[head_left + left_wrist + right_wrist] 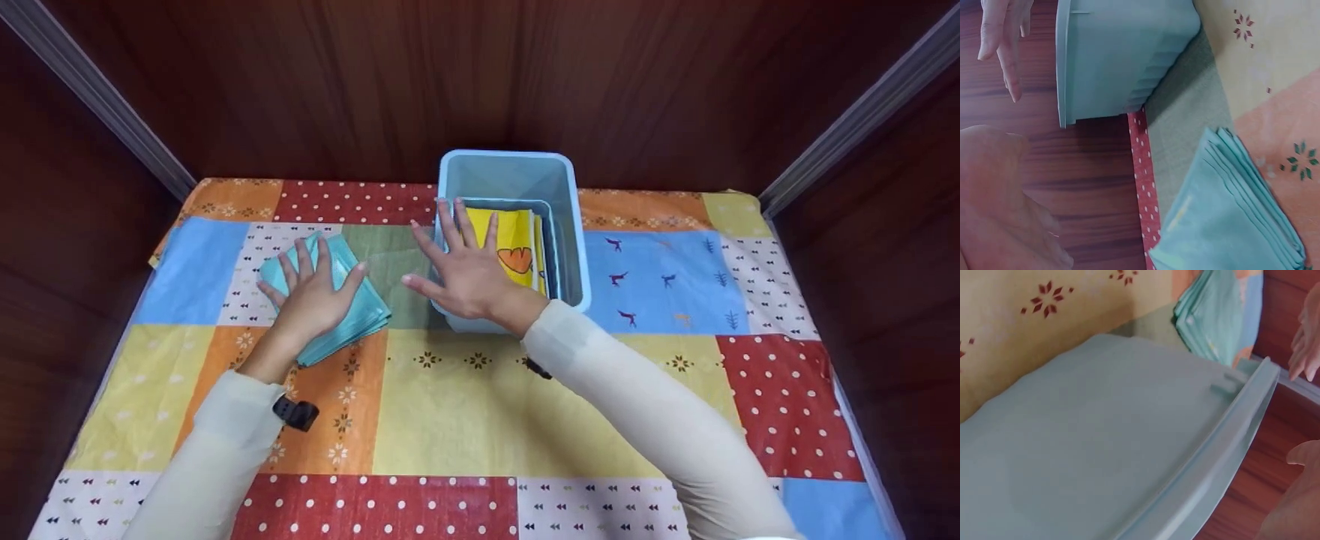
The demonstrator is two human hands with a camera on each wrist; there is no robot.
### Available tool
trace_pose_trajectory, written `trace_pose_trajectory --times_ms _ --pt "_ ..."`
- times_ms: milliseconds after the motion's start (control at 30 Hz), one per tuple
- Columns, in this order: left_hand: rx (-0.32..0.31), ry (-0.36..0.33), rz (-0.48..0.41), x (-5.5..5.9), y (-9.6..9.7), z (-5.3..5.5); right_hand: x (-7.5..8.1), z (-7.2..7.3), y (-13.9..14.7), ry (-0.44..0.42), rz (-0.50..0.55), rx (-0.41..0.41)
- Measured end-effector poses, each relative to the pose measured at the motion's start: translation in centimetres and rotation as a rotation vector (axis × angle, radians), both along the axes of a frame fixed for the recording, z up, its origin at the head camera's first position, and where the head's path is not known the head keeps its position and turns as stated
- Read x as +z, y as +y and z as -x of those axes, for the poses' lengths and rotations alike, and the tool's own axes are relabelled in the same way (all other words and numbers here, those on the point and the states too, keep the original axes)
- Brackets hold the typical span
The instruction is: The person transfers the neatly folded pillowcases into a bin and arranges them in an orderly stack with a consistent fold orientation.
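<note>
In the head view my left hand (309, 294), fingers spread, hovers over a folded teal cloth (358, 309). The left wrist view shows this hand (994, 197) raised above the level of the cloth (1230, 219), whose layers fan along one edge. My right hand (471, 279) is likewise spread, over the left rim of a light blue plastic bin (582, 247). Neither hand grips anything. Inside the bin stands a folded yellow piece (504, 223) with an orange print, beside dark and white folded layers; my right hand and wrist hide part of it.
A patchwork-print cover (442, 405) lies over the table. Dark wood-grain panels (360, 90) rise at the back and both sides, with the bin close to the back one. Black bands (297, 412) show at both wrists.
</note>
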State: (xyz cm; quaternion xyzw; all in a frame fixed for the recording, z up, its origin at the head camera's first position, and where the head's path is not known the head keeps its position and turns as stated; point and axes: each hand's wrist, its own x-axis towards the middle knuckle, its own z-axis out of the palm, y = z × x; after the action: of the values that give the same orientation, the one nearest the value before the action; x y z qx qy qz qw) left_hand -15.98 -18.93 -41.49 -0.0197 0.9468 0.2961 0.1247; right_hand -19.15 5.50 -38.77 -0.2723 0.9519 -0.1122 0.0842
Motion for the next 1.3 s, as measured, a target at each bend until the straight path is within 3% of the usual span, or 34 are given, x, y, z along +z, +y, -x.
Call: trace_pose_trajectory --times_ms 467,900,1300 --pt "0.061 -0.037 -0.005 -2.0 -3.4 -2.4 -0.6 -1.1 -3.4 0.014 -0.076 0.062" --pt "0.103 -0.065 -0.017 -3.9 -5.6 -4.4 -1.2 -2.2 -6.0 -0.021 -0.059 0.092" --pt "0.165 -0.086 -0.112 -5.2 -6.6 -5.1 -2.8 -3.5 -8.6 -0.044 -0.036 0.131"
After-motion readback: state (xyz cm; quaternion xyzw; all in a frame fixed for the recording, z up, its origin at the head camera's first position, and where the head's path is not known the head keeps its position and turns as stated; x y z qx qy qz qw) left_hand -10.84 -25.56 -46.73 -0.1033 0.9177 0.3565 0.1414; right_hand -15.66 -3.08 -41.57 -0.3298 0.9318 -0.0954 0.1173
